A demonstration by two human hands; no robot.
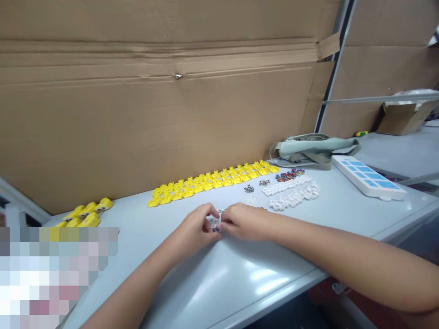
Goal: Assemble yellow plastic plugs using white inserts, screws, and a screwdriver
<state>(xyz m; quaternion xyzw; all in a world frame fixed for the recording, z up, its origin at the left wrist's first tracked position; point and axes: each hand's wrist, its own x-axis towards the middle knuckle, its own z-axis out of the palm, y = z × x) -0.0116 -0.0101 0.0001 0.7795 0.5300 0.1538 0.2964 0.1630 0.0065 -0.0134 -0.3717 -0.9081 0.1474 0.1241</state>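
My left hand (195, 228) and my right hand (244, 221) meet at the middle of the grey table (240, 278). Both pinch one small clear plastic part (214, 224) between their fingertips. A thin metal pin sticks out just above that part; I cannot tell which hand has it. Behind my hands runs a long double row of yellow plastic pieces (212, 180). To its right lie white plastic pieces (293, 194) in two rows, small heaps of screws (255, 186) and a cluster of red and blue bits (290, 174).
Several assembled yellow pieces (85, 214) lie at the far left. A grey-green bag (313, 150) and a white power strip (368, 176) sit at the back right. A tall cardboard sheet (154, 105) walls off the table's far side. A blurred-out patch covers the lower left corner.
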